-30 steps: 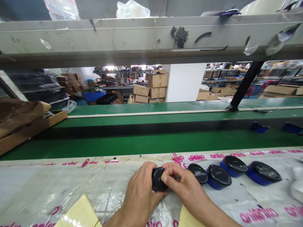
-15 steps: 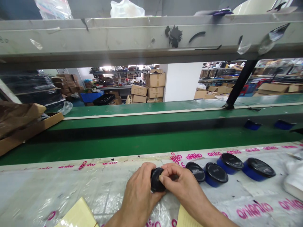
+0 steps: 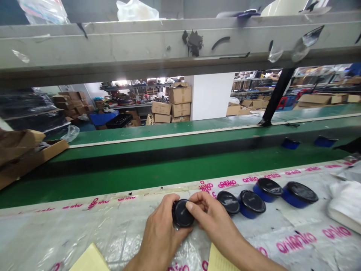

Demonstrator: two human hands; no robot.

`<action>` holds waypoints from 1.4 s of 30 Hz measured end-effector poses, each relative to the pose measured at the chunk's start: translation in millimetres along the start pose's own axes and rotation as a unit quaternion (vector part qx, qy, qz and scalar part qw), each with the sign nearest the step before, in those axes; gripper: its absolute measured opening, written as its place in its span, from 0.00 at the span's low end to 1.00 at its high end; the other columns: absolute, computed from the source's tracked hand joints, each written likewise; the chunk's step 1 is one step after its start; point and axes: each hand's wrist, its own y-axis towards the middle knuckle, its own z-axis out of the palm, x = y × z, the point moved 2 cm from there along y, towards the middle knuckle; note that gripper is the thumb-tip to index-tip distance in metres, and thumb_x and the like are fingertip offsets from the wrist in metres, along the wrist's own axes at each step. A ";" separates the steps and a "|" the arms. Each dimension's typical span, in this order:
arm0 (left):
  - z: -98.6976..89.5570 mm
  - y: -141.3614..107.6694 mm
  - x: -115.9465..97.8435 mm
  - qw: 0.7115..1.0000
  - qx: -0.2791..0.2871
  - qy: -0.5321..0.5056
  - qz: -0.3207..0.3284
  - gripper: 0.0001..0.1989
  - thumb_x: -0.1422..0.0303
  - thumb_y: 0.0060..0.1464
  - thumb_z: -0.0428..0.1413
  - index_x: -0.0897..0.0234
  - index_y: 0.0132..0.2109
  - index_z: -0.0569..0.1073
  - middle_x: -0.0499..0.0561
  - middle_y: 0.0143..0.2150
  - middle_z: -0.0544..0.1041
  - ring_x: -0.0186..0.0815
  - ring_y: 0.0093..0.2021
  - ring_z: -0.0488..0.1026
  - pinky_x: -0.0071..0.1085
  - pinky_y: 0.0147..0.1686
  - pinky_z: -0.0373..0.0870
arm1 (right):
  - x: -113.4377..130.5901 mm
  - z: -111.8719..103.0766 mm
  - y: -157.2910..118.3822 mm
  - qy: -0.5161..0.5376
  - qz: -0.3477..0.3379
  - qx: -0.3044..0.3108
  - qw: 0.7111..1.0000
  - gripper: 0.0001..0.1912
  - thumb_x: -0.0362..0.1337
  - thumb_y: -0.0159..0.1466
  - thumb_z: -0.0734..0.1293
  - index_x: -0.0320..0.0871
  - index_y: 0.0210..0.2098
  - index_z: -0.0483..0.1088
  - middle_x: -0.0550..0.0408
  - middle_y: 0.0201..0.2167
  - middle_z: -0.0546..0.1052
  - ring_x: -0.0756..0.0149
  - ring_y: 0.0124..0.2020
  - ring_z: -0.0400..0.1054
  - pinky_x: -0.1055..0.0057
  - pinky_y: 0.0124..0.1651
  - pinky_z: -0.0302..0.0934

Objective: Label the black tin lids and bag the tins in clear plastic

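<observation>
A round black-lidded tub [image 3: 182,213] sits between both hands, the left hand [image 3: 161,227] cupping its side and the right hand [image 3: 214,220] pinching its rim with thumb and fingers (its underside hidden). Just right of the right hand, four black-lidded blue tubs [image 3: 251,204] stand in a row on pink-printed plastic sheeting [image 3: 118,229].

Left hand [image 3: 163,233] and right hand [image 3: 211,214] hold black container [image 3: 182,213].

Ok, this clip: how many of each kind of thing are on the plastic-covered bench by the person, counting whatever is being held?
Blue tubs with black lids: 3
Black round pieces, no blue showing: 2
Yellow paper sheets: 2
Total: 7
</observation>
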 end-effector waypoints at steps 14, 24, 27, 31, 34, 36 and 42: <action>-1.7 3.9 3.8 0.989 0.039 -0.135 -0.046 0.28 0.71 0.50 0.62 0.53 0.56 0.62 0.48 0.53 0.77 0.41 0.52 0.75 0.39 0.52 0.69 | 20.5 -12.0 -20.8 -0.242 -0.223 -0.041 0.943 0.16 0.38 0.73 0.56 0.43 0.55 0.68 0.45 0.54 0.76 0.54 0.53 0.71 0.57 0.53 0.65; -4.9 6.5 -0.1 0.985 0.045 -0.151 -0.075 0.31 0.71 0.50 0.59 0.54 0.60 0.61 0.50 0.59 0.75 0.41 0.57 0.73 0.41 0.58 0.66 | 23.8 3.4 -28.6 -0.528 -0.411 0.025 0.743 0.22 0.42 0.73 0.59 0.34 0.60 0.67 0.44 0.60 0.72 0.44 0.65 0.60 0.49 0.61 0.59; -5.2 6.5 1.5 0.985 0.047 -0.149 -0.077 0.32 0.73 0.48 0.58 0.55 0.61 0.61 0.51 0.59 0.75 0.43 0.56 0.74 0.41 0.57 0.67 | 27.9 8.0 -30.2 -0.531 -0.420 0.037 0.735 0.22 0.42 0.72 0.60 0.34 0.59 0.68 0.44 0.60 0.72 0.46 0.65 0.60 0.51 0.62 0.59; -4.7 5.3 4.4 0.984 0.041 -0.152 -0.078 0.33 0.72 0.49 0.58 0.56 0.63 0.60 0.55 0.60 0.75 0.44 0.57 0.74 0.43 0.58 0.68 | 27.4 10.7 -31.2 -0.504 -0.398 0.043 0.765 0.21 0.43 0.71 0.62 0.37 0.58 0.69 0.47 0.58 0.74 0.47 0.64 0.60 0.51 0.63 0.58; -4.0 4.8 4.8 0.985 0.035 -0.153 -0.066 0.35 0.71 0.50 0.60 0.57 0.63 0.59 0.55 0.60 0.75 0.44 0.57 0.74 0.43 0.58 0.68 | 22.4 8.0 -32.4 -0.490 -0.403 0.031 0.773 0.24 0.44 0.70 0.62 0.35 0.60 0.67 0.45 0.59 0.74 0.46 0.65 0.59 0.50 0.62 0.59; -3.6 5.0 4.6 0.987 0.030 -0.146 -0.054 0.35 0.69 0.51 0.61 0.56 0.64 0.59 0.54 0.60 0.74 0.44 0.58 0.73 0.43 0.59 0.68 | 19.6 4.1 -33.6 -0.491 -0.411 0.013 0.768 0.26 0.42 0.70 0.62 0.33 0.61 0.65 0.43 0.61 0.71 0.45 0.65 0.58 0.50 0.62 0.59; -2.2 7.5 6.1 0.990 0.040 -0.129 -0.048 0.37 0.70 0.49 0.63 0.54 0.64 0.57 0.51 0.61 0.74 0.42 0.60 0.71 0.42 0.61 0.66 | 37.9 -25.7 -38.7 -0.440 -0.412 -0.022 0.798 0.22 0.34 0.67 0.62 0.38 0.61 0.64 0.46 0.58 0.74 0.47 0.62 0.63 0.51 0.59 0.63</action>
